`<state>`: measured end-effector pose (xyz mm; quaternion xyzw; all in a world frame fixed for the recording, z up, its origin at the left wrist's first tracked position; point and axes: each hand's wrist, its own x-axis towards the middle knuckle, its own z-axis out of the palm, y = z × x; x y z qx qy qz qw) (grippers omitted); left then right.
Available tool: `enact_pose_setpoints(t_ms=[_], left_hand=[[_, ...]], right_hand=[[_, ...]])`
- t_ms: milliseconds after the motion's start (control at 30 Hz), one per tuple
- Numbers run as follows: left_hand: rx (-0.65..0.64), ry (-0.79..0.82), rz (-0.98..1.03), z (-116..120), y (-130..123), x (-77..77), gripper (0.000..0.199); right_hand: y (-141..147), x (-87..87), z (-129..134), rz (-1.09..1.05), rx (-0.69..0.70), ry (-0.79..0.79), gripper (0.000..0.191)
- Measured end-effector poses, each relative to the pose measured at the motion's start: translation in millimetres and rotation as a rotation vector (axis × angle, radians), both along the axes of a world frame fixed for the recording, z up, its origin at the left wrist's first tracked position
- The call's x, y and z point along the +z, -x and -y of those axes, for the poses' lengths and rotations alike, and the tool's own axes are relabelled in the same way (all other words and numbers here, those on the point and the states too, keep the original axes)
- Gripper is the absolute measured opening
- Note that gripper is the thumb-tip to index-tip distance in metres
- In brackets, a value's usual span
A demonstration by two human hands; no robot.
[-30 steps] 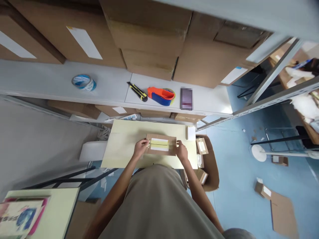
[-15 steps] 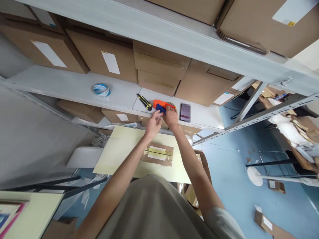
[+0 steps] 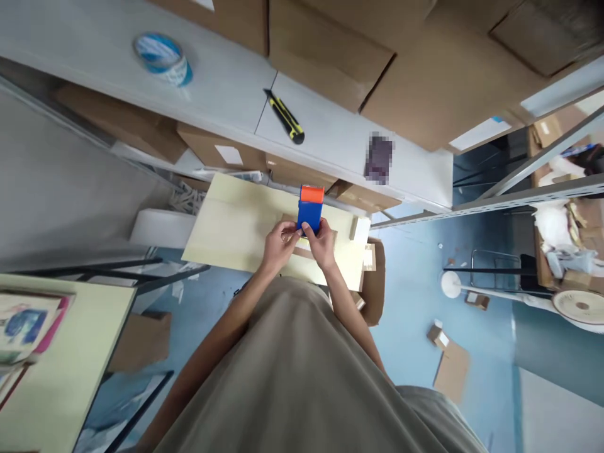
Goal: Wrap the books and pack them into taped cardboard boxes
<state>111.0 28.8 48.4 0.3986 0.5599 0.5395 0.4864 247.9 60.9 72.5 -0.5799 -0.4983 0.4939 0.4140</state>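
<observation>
A blue and orange tape dispenser (image 3: 310, 212) is held upright over the pale yellow table (image 3: 231, 220), its toothed orange end pointing away from me. My right hand (image 3: 323, 245) grips its lower right part, thumb across the blue face. At the lower left corner, my left hand (image 3: 279, 244) has its fingers closed in a pinch against the dispenser. Beneath both hands lies a taped cardboard parcel (image 3: 302, 253), mostly covered by them. On the shelf ahead rests a black and yellow utility knife (image 3: 285, 117).
The white shelf (image 3: 226, 88) also bears a blue and white tape roll (image 3: 163, 58), a blurred-out phone (image 3: 379, 157) and large cardboard boxes (image 3: 325, 47). An open carton (image 3: 375, 283) stands at the table's right. Another table (image 3: 89, 340) is at lower left.
Both hands have drawn the tape dispenser back from the shelf to above the table, turning it upright. My view has tipped downward and nearer; the knife and tape roll stay on the shelf.
</observation>
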Motion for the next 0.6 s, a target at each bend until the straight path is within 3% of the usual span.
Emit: enact_pose_setpoints(t_ms=[100,267,367,500,600], left_hand=[[-0.037,0.058,-0.03,24.1,10.8,-16.4,0.035],[-0.168,0.098,-0.075,38.8,30.9,-28.0,0.033],[-0.22,0.13,-0.05,32.8,44.5,-28.7,0.039],[-0.179,0.192,0.021,14.0,68.8,-22.9,0.058],[-0.224,0.17,0.016,-1.4,88.0,-14.3,0.061]], right_hand=[[11.9,-20.7,28.6,-0.109,-0.043,0.106,0.058],[16.3,-33.7,45.1,-0.008,-0.042,0.152,0.057],[13.6,-34.6,52.1,-0.019,-0.016,0.177,0.061],[10.9,-30.1,65.7,-0.054,0.081,0.266,0.065],[9.8,-23.2,75.5,0.06,0.151,0.301,0.061]])
